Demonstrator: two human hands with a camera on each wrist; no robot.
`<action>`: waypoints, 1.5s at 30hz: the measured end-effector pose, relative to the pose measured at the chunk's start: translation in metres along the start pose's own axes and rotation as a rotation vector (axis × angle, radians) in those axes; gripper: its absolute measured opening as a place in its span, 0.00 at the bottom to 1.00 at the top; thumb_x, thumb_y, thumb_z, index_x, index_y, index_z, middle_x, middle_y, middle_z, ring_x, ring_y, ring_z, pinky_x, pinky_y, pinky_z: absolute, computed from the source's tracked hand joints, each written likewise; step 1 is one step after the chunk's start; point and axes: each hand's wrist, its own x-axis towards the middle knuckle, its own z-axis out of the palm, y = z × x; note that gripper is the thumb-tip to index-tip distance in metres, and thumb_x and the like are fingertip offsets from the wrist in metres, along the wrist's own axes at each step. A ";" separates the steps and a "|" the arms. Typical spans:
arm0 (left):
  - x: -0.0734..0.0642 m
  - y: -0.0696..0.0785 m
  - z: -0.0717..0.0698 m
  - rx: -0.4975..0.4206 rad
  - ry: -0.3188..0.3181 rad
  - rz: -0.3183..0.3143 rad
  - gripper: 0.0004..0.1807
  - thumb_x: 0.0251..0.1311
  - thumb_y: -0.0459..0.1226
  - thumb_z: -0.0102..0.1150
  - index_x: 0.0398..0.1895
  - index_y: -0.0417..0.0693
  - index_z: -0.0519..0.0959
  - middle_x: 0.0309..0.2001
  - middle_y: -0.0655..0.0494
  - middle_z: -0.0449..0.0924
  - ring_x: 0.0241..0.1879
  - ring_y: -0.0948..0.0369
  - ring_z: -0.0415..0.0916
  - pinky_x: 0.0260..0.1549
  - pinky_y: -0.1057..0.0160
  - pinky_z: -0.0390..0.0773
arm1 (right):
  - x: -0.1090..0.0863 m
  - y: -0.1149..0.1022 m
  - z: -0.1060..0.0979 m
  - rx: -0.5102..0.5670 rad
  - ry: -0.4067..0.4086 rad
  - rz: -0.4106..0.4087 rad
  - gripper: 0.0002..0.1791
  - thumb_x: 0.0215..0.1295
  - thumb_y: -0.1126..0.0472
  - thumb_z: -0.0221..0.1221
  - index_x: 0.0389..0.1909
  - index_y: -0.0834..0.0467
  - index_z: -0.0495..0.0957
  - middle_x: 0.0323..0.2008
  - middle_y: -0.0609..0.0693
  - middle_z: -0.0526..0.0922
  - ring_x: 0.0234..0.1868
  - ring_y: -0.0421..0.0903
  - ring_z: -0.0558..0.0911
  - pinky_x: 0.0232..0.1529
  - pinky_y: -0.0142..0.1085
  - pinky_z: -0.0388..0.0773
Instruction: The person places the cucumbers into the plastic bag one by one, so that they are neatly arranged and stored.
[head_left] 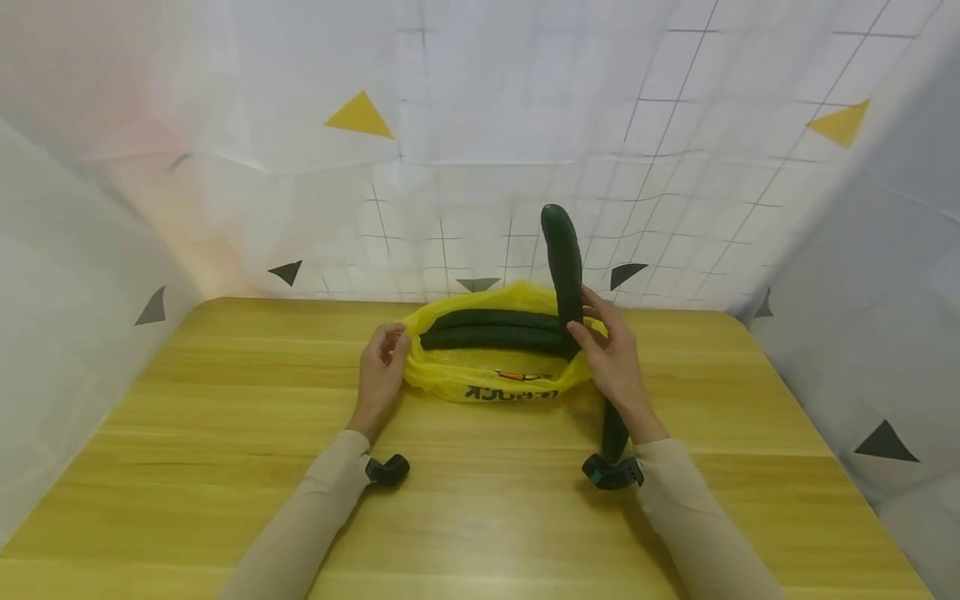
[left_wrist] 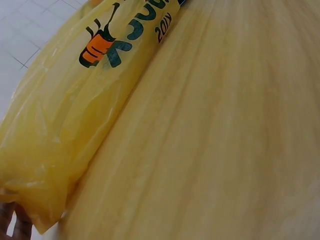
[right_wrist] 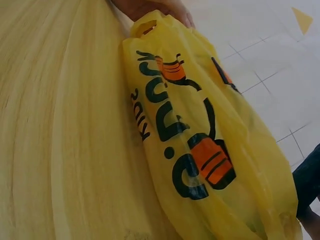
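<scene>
A yellow plastic bag (head_left: 442,383) with dark lettering lies on the table, its mouth spread wide. Two dark green cucumbers (head_left: 487,327) lie side by side inside it. My left hand (head_left: 381,371) pinches the bag's left rim; in the left wrist view only its fingertips (left_wrist: 21,225) show beside the bag (left_wrist: 75,115). With my right hand (head_left: 617,358) I grip another cucumber (head_left: 564,258), held nearly upright at the right end of the opening. Its lower end is down at the bag's mouth. In the right wrist view the printed bag (right_wrist: 185,130) hides most of the opposite hand (right_wrist: 150,9).
One more cucumber (head_left: 614,429) lies on the wooden table (head_left: 480,525) below my right wrist, partly covered by hand and wrist camera (head_left: 611,472). A white sheet with grid lines (head_left: 480,200) rises behind the table's far edge. White side walls (head_left: 900,333) flank it.
</scene>
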 end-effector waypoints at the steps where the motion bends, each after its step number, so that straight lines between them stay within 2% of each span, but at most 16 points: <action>1: 0.000 0.000 0.000 -0.002 0.001 0.002 0.15 0.69 0.40 0.49 0.53 0.41 0.73 0.41 0.43 0.78 0.37 0.59 0.72 0.34 0.70 0.71 | 0.000 0.004 0.000 -0.016 -0.003 -0.001 0.31 0.65 0.70 0.55 0.68 0.53 0.63 0.61 0.58 0.71 0.58 0.52 0.73 0.57 0.42 0.74; 4: 0.000 0.001 0.000 -0.002 0.006 0.008 0.15 0.69 0.39 0.49 0.53 0.40 0.73 0.42 0.43 0.78 0.38 0.60 0.72 0.35 0.70 0.71 | 0.001 0.017 0.002 -0.034 -0.014 -0.006 0.31 0.65 0.68 0.56 0.68 0.47 0.64 0.61 0.55 0.71 0.58 0.52 0.73 0.57 0.49 0.73; 7: 0.001 0.000 0.000 0.001 0.012 0.010 0.15 0.69 0.39 0.49 0.53 0.40 0.74 0.41 0.42 0.78 0.37 0.62 0.72 0.35 0.71 0.71 | 0.001 0.021 0.003 -0.068 -0.019 -0.026 0.31 0.65 0.66 0.56 0.68 0.44 0.64 0.61 0.53 0.71 0.57 0.51 0.74 0.56 0.50 0.74; 17: 0.001 -0.001 0.000 0.012 0.022 0.020 0.14 0.69 0.37 0.49 0.52 0.39 0.74 0.41 0.41 0.79 0.35 0.66 0.72 0.34 0.71 0.71 | 0.001 0.024 0.005 -0.124 -0.032 -0.157 0.30 0.62 0.70 0.57 0.66 0.51 0.67 0.57 0.57 0.74 0.52 0.53 0.76 0.48 0.52 0.78; 24: 0.001 0.001 0.000 0.026 0.027 0.007 0.15 0.69 0.37 0.49 0.52 0.38 0.74 0.41 0.41 0.78 0.35 0.65 0.71 0.34 0.71 0.70 | 0.001 0.024 0.008 -0.220 -0.066 -0.231 0.29 0.61 0.69 0.60 0.64 0.54 0.69 0.53 0.57 0.76 0.50 0.53 0.78 0.49 0.46 0.78; 29: 0.001 0.000 0.001 0.029 0.030 0.019 0.14 0.69 0.37 0.49 0.52 0.38 0.74 0.41 0.41 0.78 0.35 0.66 0.71 0.34 0.71 0.70 | 0.000 0.025 0.008 -0.298 -0.081 -0.272 0.28 0.60 0.69 0.61 0.63 0.56 0.70 0.55 0.56 0.77 0.52 0.51 0.77 0.52 0.43 0.74; 33: 0.001 0.000 0.001 0.035 0.035 0.022 0.14 0.69 0.37 0.49 0.52 0.39 0.74 0.40 0.43 0.78 0.35 0.66 0.71 0.34 0.71 0.71 | -0.001 0.025 0.009 -0.335 -0.084 -0.290 0.28 0.60 0.69 0.61 0.62 0.58 0.70 0.55 0.55 0.77 0.53 0.52 0.76 0.53 0.45 0.72; 39: 0.001 -0.001 0.001 0.012 0.029 0.006 0.15 0.69 0.39 0.49 0.52 0.40 0.74 0.40 0.43 0.78 0.35 0.65 0.72 0.35 0.70 0.71 | -0.003 0.024 0.011 -0.365 -0.101 -0.294 0.28 0.60 0.69 0.61 0.62 0.55 0.71 0.55 0.55 0.77 0.55 0.54 0.74 0.55 0.48 0.70; 45: 0.001 -0.001 0.000 0.004 0.026 0.020 0.15 0.69 0.38 0.49 0.52 0.39 0.74 0.40 0.42 0.78 0.35 0.66 0.72 0.34 0.70 0.71 | -0.003 0.025 0.014 -0.392 -0.103 -0.301 0.27 0.60 0.68 0.61 0.62 0.56 0.71 0.55 0.55 0.77 0.57 0.53 0.74 0.58 0.48 0.69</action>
